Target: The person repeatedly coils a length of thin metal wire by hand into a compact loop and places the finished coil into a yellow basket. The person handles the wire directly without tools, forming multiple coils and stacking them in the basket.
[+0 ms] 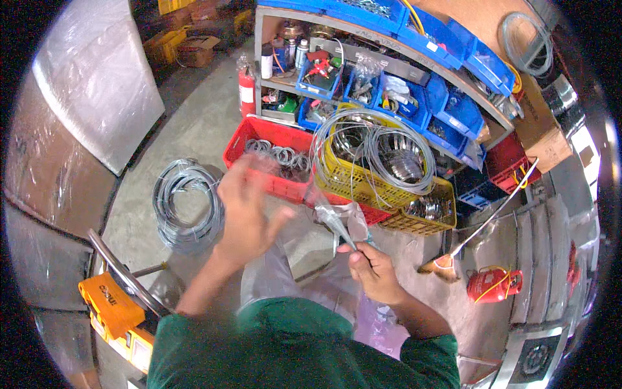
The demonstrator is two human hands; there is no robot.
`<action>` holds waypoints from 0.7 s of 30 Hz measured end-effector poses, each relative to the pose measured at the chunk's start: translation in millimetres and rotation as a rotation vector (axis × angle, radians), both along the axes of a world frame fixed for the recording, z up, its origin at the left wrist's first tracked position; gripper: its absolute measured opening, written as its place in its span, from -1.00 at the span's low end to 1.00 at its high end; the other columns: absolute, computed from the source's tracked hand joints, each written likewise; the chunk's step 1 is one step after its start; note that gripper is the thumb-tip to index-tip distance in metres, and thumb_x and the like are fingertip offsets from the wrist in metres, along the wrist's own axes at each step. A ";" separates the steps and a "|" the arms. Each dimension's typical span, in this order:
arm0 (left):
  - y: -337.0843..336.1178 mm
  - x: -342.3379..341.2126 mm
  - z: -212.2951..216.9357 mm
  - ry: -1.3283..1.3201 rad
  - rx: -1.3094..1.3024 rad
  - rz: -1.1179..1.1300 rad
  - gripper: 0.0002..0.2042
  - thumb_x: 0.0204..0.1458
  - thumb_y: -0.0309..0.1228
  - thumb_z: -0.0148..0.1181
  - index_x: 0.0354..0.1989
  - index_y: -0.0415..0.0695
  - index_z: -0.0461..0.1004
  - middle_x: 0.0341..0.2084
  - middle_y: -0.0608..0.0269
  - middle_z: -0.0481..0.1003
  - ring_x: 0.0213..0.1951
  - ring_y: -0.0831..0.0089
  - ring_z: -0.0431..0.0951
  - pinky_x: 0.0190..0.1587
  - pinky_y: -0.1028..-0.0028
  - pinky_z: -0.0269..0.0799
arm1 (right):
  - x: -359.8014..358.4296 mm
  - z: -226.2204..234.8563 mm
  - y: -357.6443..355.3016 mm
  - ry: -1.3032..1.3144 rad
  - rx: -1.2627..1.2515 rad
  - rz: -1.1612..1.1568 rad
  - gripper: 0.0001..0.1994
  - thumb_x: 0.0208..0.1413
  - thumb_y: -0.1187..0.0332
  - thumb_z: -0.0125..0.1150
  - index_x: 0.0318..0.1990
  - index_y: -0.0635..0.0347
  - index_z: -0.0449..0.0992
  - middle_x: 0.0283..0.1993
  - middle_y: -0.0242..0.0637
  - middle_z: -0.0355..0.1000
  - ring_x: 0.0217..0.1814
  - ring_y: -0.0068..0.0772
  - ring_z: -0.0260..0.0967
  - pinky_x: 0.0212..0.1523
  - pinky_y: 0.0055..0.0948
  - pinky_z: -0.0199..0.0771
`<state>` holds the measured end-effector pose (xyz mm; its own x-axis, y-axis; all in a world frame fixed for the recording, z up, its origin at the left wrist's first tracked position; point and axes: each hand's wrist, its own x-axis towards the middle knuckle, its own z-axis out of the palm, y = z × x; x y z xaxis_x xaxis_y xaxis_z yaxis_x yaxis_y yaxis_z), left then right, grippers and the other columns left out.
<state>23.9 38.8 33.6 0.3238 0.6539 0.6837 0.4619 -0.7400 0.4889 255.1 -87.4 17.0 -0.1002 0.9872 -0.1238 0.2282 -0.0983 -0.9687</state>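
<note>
My left hand (246, 217) is raised in front of the red crate (236, 146), its fingers apart and blurred, with nothing seen in them. My right hand (374, 275) is closed round the narrow end of a silvery grey, tapered piece (335, 223). Its wider far end points up and left and has a crumpled, partly see-through look; I cannot tell its exact kind. Coiled metal rings (278, 155) lie in the red crate beyond my left hand. Right of it, a yellow crate (337, 165) holds shiny metal coils, with a large loop of grey wire (414, 185) draped on top.
A grey coil (188, 207) lies on the floor at left, near an orange cloth (111, 305). A fire extinguisher (247, 94) stands beside the shelf (265, 39) with blue bins. At right are a broom (446, 264) and a red gas cylinder (495, 285). Wrapped boxes (97, 71) line the left.
</note>
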 end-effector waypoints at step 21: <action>-33.2 61.1 -58.1 -0.853 -0.933 -0.615 -0.32 0.26 -0.36 0.04 0.44 0.05 -0.25 -0.10 -0.09 0.55 -0.24 0.17 0.65 -0.20 0.32 0.56 | -45.5 -64.2 -24.8 0.080 0.211 -0.236 -0.77 0.28 0.38 0.07 0.01 0.25 0.51 -0.52 -0.53 0.29 -0.54 -0.71 0.17 -0.52 -0.58 0.19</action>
<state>85.1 5.6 -24.5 0.4314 0.8772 0.2107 -0.4963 0.0357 0.8674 209.6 -112.3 -47.1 0.1337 0.9873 0.0855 0.1456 0.0658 -0.9871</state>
